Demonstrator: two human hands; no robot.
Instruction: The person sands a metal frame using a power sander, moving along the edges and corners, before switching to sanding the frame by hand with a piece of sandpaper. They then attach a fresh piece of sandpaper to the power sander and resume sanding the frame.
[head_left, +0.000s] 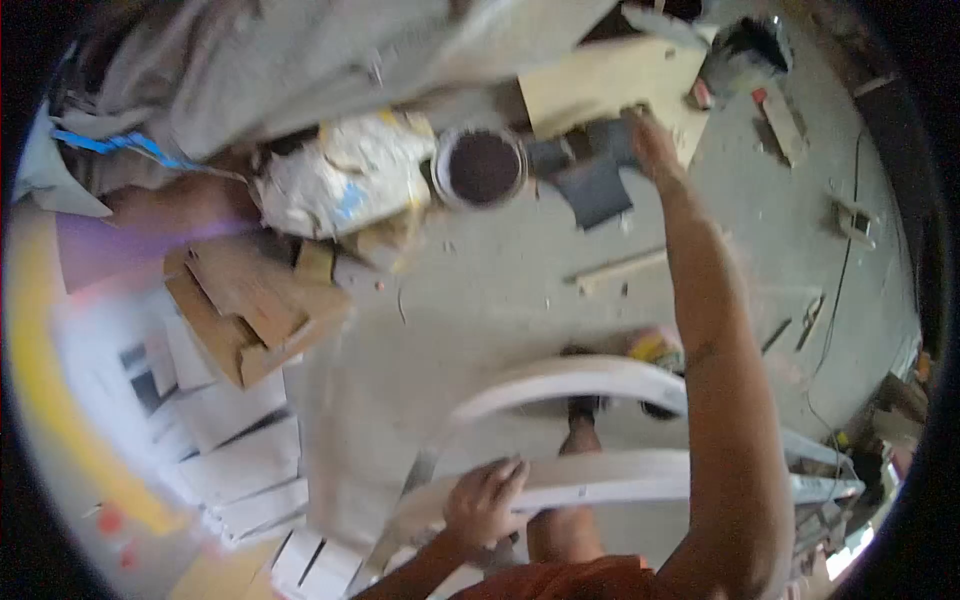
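My left hand (487, 500) is closed over the near one of two white curved pieces (610, 493), close to my body. The other white curved piece (570, 382) arches just beyond it. My right hand (655, 148) is stretched far forward over the floor. Its fingers look closed at the right edge of a dark grey sheet (597, 195), which could be sandpaper, though blur hides the exact grip. That sheet lies partly over a pale yellow board (560, 90). Left of the sheet stands a round tub (483, 168) with dark contents.
A crumpled white bag (345, 180) sits left of the tub, near a flattened cardboard box (245, 305). White panels (245, 450) lie at lower left. Wood strips (625, 267), a cable (845, 270) and debris lie on the grey floor. Grey cloth (300, 75) covers the back.
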